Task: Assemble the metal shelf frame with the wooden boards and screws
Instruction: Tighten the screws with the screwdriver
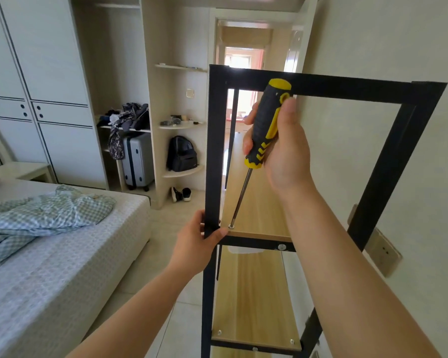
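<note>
At the frame's left post: left hand (199,244), fingers and thumb curled round the post of the black frame (214,151).
Right hand (282,140): wrapped round the yellow-and-black screwdriver (265,120), its tip on a screw (231,226).
Screw: near corner of the upper wooden board (256,208).
Lower board (254,301): beneath it, screwed down.
Bed (49,254): left of the frame.

The black metal frame (214,151) stands upright, its left post gripped by the left-hand fingers (219,232). A light wooden board (256,202) lies level just right of them, a screw (231,226) at its near corner. A second board (254,301) sits below, screwed at its corners.
</note>
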